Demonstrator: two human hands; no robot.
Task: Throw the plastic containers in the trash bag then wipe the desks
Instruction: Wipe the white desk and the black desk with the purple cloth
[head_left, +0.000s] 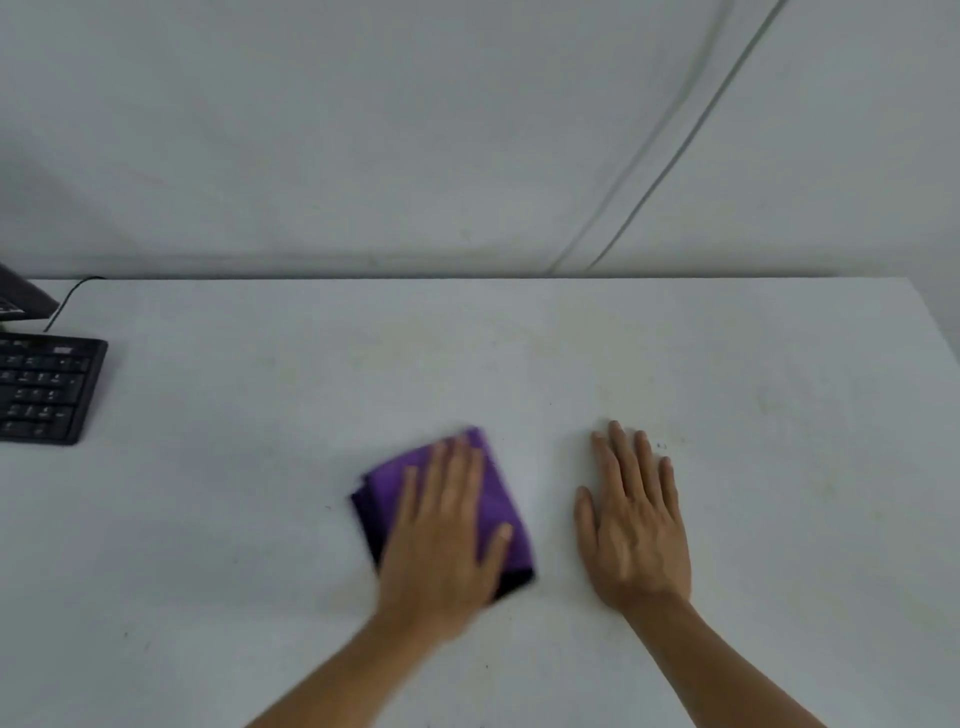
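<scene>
A folded purple cloth (498, 499) lies on the white desk (260, 519) near the middle. My left hand (447, 535) presses flat on top of the cloth, fingers stretched forward, and looks blurred by motion. My right hand (634, 525) rests flat on the bare desk to the right of the cloth, fingers together, holding nothing. Faint yellowish stains and small dark specks mark the desk surface. No plastic containers or trash bag are in view.
A black keyboard (44, 389) sits at the left edge of the desk, with a dark monitor base (23, 301) and a cable (67, 299) behind it. A white wall with two cables (675, 140) rises behind the desk. The desk's right edge slants at far right.
</scene>
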